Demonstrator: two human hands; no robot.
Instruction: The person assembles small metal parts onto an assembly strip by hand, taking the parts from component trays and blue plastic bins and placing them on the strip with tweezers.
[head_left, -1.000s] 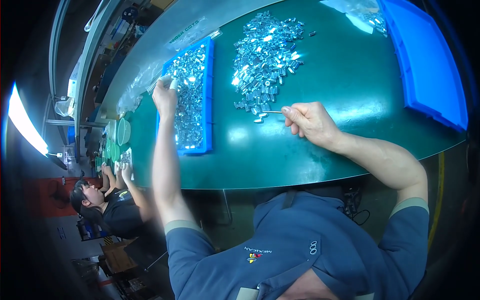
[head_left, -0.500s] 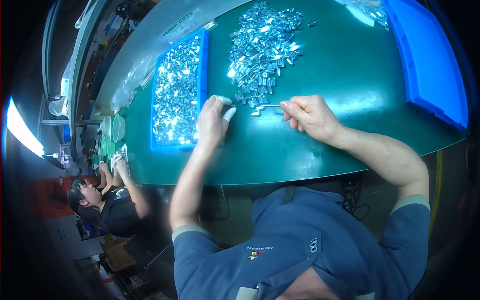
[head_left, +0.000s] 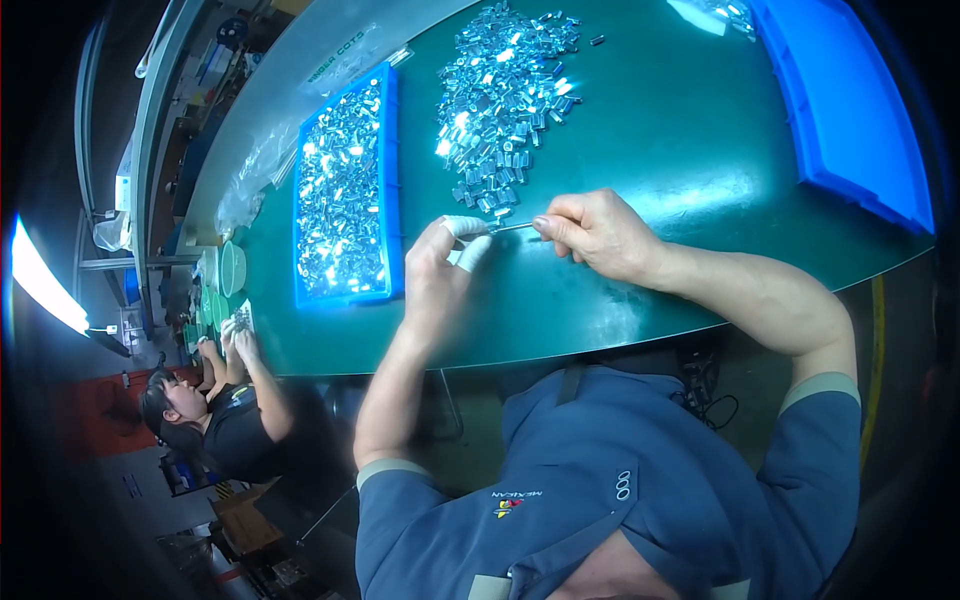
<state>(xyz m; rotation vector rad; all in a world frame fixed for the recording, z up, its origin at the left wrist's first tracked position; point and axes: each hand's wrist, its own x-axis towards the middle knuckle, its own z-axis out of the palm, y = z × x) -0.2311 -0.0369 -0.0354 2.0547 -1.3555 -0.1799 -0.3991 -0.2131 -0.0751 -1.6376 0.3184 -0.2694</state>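
My right hand (head_left: pixel 600 238) grips a thin metal rod (head_left: pixel 517 227) between thumb and fingers, its tip pointing left. At that tip, my left hand (head_left: pixel 443 262) closes its thumb and index finger in a pinch; both wear white finger cots (head_left: pixel 463 226). What lies between those fingertips is too small to make out. Just beyond my hands spreads a loose pile of small shiny metal pieces (head_left: pixel 505 95), its near end close to the rod. Left of my left hand stands a blue tray (head_left: pixel 393 200) filled with similar metal pieces.
A large blue plastic tray (head_left: pixel 850 100) lies at the right of the green table (head_left: pixel 640 140). Clear plastic bags (head_left: pixel 242 190) lie at the far left. A co-worker (head_left: pixel 235 420) in black sits to the left beside green bowls (head_left: pixel 232 268).
My left hand has moved right, to the rod's tip, and its thumb and index finger have come together there. The right hand has shifted slightly left with the rod.
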